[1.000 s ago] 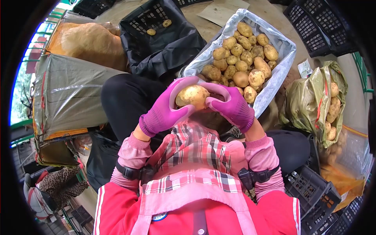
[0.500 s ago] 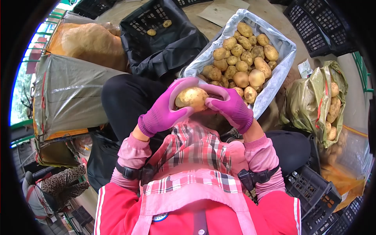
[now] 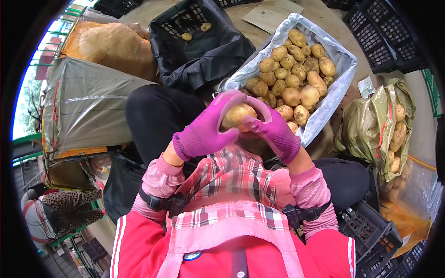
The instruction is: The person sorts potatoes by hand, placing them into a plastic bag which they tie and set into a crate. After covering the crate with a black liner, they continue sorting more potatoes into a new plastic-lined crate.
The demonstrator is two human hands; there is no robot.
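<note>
A large pale potato (image 3: 238, 116) with brown patches is held between both hands above my lap. My left hand (image 3: 208, 127), in a purple glove, wraps round its left side with the thumb below. From the right, the gloved fingers of my right hand (image 3: 273, 127) press on the potato and cover part of it. Just beyond my hands stands a crate lined with pale blue-white plastic (image 3: 334, 99), heaped with potatoes (image 3: 292, 81) of several sizes, some muddy.
A black-lined crate (image 3: 199, 58) with two small potatoes stands ahead on the left. Full sacks (image 3: 92, 106) stack at the left. An open green bag (image 3: 371, 120) of potatoes and black crates (image 3: 368, 227) stand at the right. Another person (image 3: 46, 217) is at the lower left.
My hands and the potato have shifted slightly right, and my right fingers now cover more of it. The whole scene has moved a little to the right in view.
</note>
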